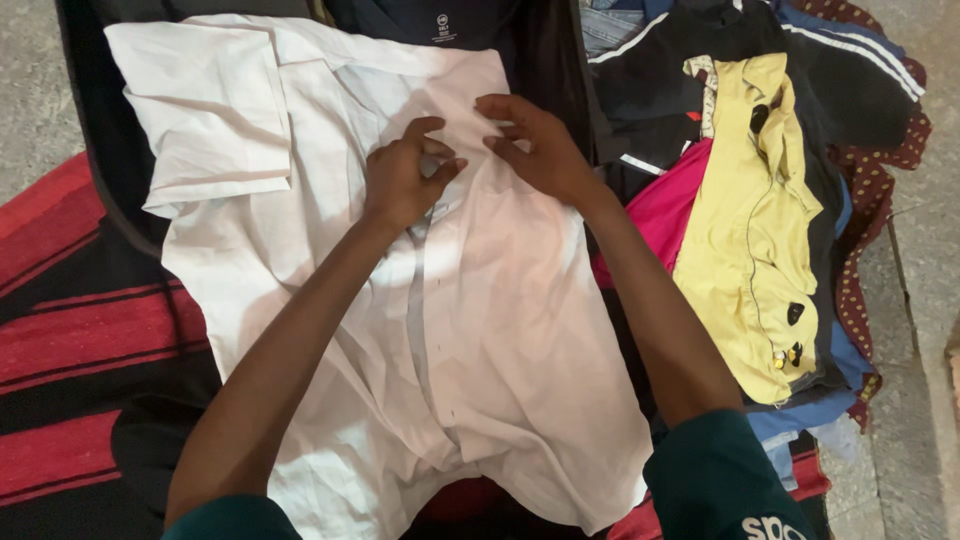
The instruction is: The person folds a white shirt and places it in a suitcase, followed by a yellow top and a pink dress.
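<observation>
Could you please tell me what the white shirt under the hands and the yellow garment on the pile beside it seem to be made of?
The white shirt looks like thin woven fabric, perhaps cotton, with a matte finish: it creases softly, and its button placket lies flat. The yellow garment looks like a slightly heavier matte cloth with dark buttons; whether knit or woven cannot be told. Both the left hand and the right hand press on the shirt.

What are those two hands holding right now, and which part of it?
The white shirt, spread flat. The left hand pinches its front button strip near the chest with the fingers; the right hand presses flat beside it, not gripping.
</observation>
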